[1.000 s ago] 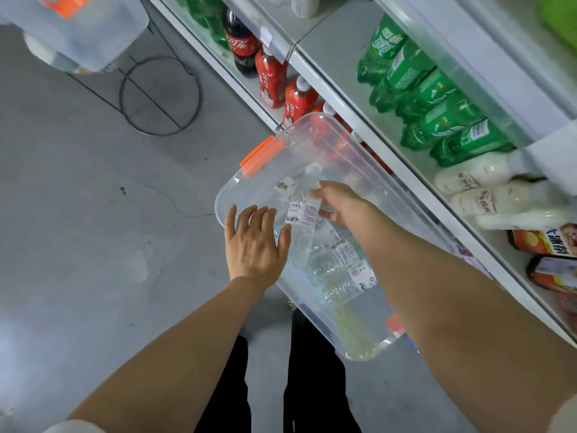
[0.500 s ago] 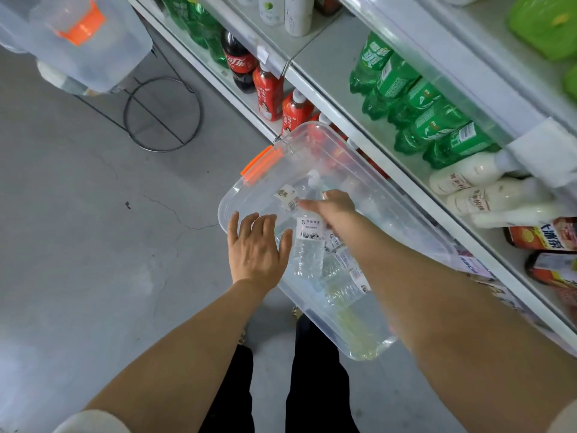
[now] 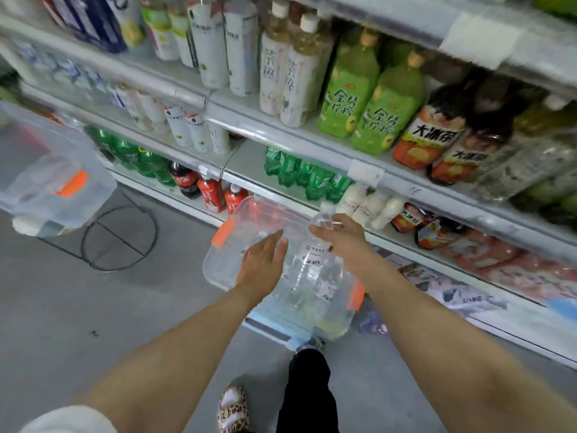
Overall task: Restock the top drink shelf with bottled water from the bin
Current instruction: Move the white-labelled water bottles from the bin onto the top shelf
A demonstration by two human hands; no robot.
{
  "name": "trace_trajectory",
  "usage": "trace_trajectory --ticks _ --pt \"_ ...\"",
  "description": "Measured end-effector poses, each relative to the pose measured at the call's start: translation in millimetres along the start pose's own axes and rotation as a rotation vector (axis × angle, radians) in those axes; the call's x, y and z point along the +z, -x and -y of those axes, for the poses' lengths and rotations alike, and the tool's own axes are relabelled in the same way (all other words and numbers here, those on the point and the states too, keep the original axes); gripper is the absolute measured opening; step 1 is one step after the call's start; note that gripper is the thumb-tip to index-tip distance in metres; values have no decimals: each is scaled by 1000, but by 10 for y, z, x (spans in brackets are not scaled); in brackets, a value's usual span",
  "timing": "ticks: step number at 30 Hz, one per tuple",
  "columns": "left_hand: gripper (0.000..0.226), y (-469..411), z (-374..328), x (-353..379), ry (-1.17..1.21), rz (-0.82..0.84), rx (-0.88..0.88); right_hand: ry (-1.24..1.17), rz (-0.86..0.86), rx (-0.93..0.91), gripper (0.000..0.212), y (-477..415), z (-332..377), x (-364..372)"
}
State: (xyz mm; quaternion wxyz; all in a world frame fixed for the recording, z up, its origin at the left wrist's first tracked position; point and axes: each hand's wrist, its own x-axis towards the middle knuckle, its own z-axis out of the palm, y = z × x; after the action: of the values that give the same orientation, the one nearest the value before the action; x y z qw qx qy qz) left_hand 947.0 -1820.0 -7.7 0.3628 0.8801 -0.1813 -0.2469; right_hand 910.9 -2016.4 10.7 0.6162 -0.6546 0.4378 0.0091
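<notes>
Right hand grips the water bottle up near its neck, upright over the bin, left hand flat, fingers straight, holding nothing; such a high hold may let it swing, slip or clip the shelf edge.

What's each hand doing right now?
Left hand: open, fingers straight, above the bin.
Right hand: holding a water bottle by its upper part.

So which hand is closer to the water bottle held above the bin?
Right. The right hand grips the water bottle near its neck; the left hand is open just to its left, over the bin.
</notes>
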Motion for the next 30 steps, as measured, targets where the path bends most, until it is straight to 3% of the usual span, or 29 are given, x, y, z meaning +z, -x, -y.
trace_trajectory --ticks 3,7,12,16,23,26,30 --pt "56 55 -466 -261 26 8 167 -50 -110 -131 43 393 478 -312" --pt "59 134 -1217 -609 99 -1 332 -67 -254 -303 62 975 1220 -791" --pt "70 329 -2258 -1074 276 -20 598 -88 -414 -527 44 1718 2155 -1391" --pt "68 471 -3088 -1406 390 27 745 -63 -508 -671 58 2279 2882 -1751" --pt "68 637 -4493 -1855 494 61 933 -70 -621 -899 45 3001 4141 -2462" --pt "70 676 -5012 -1928 473 52 1036 -72 -593 -985 32 3193 4596 -2786" --pt "62 575 -5654 -1904 460 49 1122 -71 -607 -1046 33 3196 5049 -3243"
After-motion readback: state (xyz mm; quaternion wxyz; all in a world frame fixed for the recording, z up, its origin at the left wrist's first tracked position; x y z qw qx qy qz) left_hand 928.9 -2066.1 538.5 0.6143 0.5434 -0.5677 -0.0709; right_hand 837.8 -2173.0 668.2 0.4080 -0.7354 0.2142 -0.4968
